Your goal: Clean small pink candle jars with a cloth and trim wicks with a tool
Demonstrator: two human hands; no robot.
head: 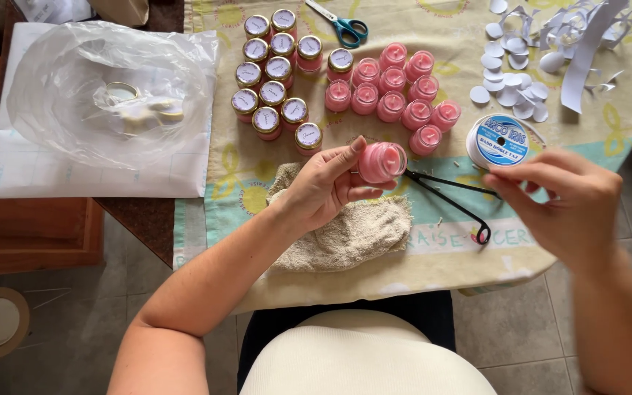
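Note:
My left hand [325,184] grips a small glass jar of pink wax [382,161], tilted on its side with its open mouth facing right, above a beige towel [352,230]. My right hand [561,197] hovers to the right with fingers pinched together; whether something tiny sits between them I cannot tell. It is next to a white roll of tape with a blue label [500,140]. Black long-handled scissors [451,197] lie on the cloth between both hands.
Open pink jars [396,91] and lidded jars [276,69] stand in clusters on the patterned tablecloth [433,256]. White paper circles and scraps [517,84] lie top right, teal-handled scissors [341,28] at the top. A clear plastic bag with lids [111,95] rests left.

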